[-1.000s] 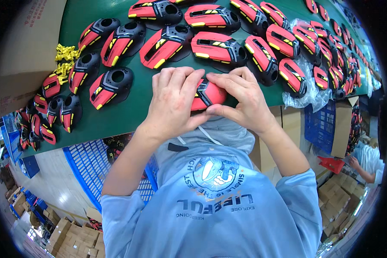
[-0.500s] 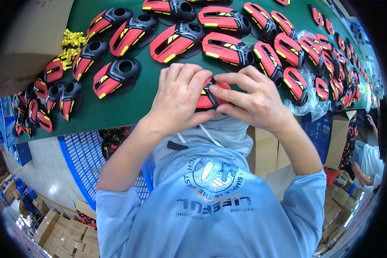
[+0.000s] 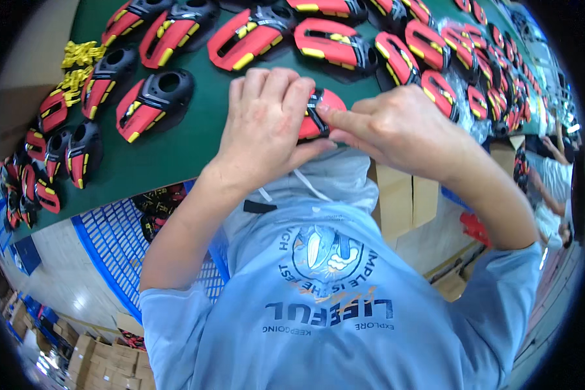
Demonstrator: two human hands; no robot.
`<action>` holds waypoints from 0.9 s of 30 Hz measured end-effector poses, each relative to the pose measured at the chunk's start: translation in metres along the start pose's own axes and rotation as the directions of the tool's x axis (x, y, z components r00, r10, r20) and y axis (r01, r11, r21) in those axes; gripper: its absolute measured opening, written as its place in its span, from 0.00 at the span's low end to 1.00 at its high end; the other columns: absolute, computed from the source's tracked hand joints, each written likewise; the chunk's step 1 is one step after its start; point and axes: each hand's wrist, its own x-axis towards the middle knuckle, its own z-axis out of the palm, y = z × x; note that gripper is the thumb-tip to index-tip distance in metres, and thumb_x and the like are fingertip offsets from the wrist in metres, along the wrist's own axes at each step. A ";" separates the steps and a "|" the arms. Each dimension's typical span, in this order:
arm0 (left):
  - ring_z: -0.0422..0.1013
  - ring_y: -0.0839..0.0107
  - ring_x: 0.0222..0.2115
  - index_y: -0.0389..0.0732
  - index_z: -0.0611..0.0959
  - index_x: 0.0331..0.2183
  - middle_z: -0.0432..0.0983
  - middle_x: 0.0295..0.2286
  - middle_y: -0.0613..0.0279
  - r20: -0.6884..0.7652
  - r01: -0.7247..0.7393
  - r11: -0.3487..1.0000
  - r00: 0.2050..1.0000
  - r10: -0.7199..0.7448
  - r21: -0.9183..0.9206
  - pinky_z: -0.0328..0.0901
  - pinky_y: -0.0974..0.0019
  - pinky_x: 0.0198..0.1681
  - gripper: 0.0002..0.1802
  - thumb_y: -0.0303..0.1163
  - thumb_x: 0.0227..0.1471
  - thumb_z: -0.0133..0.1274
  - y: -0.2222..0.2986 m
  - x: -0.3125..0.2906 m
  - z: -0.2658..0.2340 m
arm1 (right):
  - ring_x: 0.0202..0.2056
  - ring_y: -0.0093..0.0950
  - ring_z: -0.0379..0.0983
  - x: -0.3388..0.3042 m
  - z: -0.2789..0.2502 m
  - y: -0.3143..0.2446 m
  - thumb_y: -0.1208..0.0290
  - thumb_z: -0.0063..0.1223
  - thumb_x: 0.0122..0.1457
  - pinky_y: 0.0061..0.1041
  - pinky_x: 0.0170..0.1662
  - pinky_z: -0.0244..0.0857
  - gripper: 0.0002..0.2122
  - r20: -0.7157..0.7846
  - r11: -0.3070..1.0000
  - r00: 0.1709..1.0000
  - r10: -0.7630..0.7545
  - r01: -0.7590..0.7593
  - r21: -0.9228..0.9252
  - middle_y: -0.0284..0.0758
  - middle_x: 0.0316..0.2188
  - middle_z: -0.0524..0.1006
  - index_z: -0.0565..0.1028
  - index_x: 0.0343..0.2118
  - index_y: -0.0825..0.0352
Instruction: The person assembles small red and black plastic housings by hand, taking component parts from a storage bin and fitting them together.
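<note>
A red plastic part with a black strip (image 3: 317, 114) is held between both hands just above the near edge of the green table (image 3: 175, 153). My left hand (image 3: 266, 123) wraps its left side, fingers curled over the top. My right hand (image 3: 396, 127) pinches its right side, thumb and forefinger on the black strip. Most of the part is hidden behind my fingers.
Many red, black and yellow shell parts (image 3: 153, 101) lie in rows across the table. Small yellow pieces (image 3: 78, 65) sit at the far left. A blue crate (image 3: 120, 253) stands under the table edge, cardboard boxes (image 3: 403, 195) to the right. Another person (image 3: 552, 195) is at far right.
Both hands have stayed clamped on the red part, and my right fingers have shifted onto its black strip. The view has tilted, so the rows of parts sit higher in the picture.
</note>
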 end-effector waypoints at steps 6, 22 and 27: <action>0.66 0.50 0.47 0.39 0.77 0.51 0.73 0.46 0.52 -0.012 -0.043 0.999 0.999 0.043 -0.006 0.61 0.49 0.50 0.43 0.54 0.39 0.73 -0.002 0.001 -0.002 | 0.25 0.42 0.78 0.000 0.005 -0.009 0.63 0.60 0.62 0.43 0.28 0.70 0.09 -0.077 0.997 0.995 0.065 -0.061 0.055 0.38 0.20 0.77 0.76 0.34 0.63; 0.74 0.43 0.41 0.36 0.75 0.50 0.75 0.44 0.46 -0.185 -0.021 0.981 0.983 -0.015 -0.191 0.69 0.45 0.46 0.39 0.43 0.40 0.75 0.026 -0.038 -0.009 | 0.46 0.31 0.78 -0.017 0.033 -0.028 0.58 0.74 0.52 0.30 0.47 0.72 0.36 -0.356 0.688 0.781 0.514 -0.126 0.715 0.41 0.48 0.79 0.73 0.61 0.69; 0.72 0.43 0.44 0.33 0.73 0.56 0.74 0.45 0.43 0.195 0.044 0.976 0.981 -0.002 -0.212 0.69 0.44 0.49 0.43 0.38 0.40 0.72 0.068 -0.099 0.016 | 0.44 0.51 0.81 -0.078 0.115 -0.090 0.53 0.65 0.59 0.42 0.48 0.75 0.30 -0.029 0.570 0.867 0.497 -0.302 0.764 0.52 0.43 0.82 0.73 0.57 0.71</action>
